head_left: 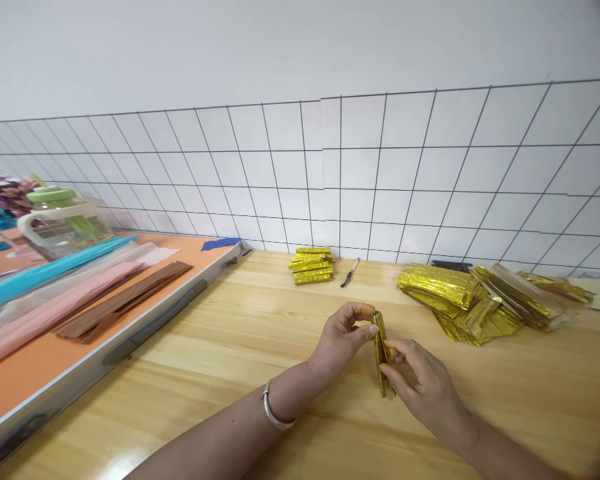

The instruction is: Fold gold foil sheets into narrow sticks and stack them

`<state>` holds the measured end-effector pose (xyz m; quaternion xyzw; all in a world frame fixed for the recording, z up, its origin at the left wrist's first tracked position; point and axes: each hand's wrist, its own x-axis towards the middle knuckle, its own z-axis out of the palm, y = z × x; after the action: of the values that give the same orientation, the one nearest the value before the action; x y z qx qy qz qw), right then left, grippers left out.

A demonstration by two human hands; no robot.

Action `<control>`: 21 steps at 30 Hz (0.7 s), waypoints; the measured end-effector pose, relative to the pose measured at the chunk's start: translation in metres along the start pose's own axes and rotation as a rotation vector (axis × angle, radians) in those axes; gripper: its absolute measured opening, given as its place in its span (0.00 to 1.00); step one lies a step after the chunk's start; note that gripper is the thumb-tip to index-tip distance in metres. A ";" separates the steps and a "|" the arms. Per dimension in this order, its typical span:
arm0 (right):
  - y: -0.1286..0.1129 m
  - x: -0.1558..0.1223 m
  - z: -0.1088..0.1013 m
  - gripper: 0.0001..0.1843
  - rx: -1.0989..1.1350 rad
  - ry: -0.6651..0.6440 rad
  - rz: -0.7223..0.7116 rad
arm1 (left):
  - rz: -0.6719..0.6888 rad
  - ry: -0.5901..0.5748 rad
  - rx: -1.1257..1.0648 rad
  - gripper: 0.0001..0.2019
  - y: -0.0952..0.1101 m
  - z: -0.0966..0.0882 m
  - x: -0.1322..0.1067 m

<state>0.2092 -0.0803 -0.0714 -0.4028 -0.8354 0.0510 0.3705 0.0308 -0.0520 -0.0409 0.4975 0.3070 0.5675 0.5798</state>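
Observation:
Between my two hands stands a narrow folded strip of gold foil paper (pixel 380 360), held on edge just over the wooden table. My left hand (pixel 343 333) pinches its far end between thumb and fingers; a silver bangle circles that wrist. With thumb and fingertips, my right hand (pixel 423 383) grips the strip's near side, where the folds part slightly. Beyond my left hand lies a small stack of folded gold strips (pixel 313 267). Farther right, a loose pile of flat gold foil sheets (pixel 443 287) is fanned out.
A pen (pixel 350 273) lies near the tiled wall (pixel 280 173). To the left, a raised orange board (pixel 165 293) bears brown paper strips (pixel 125 303), pink paper (pixel 60 300), a blue roll (pixel 55 270) and a green-lidded jug (pixel 65 217). Its edge forms a step above the wooden table (pixel 220 373).

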 end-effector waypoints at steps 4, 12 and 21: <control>-0.003 0.001 -0.002 0.15 0.003 0.005 -0.013 | 0.019 0.021 0.039 0.14 -0.001 -0.001 0.000; -0.002 -0.001 -0.001 0.15 -0.015 -0.024 -0.002 | 0.073 -0.044 0.208 0.13 -0.001 -0.008 0.002; -0.002 0.001 0.000 0.16 0.027 -0.005 -0.037 | 0.052 -0.149 0.235 0.15 0.005 -0.014 0.007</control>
<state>0.2079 -0.0810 -0.0704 -0.3820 -0.8430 0.0562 0.3746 0.0171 -0.0430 -0.0390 0.6104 0.3145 0.5040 0.5239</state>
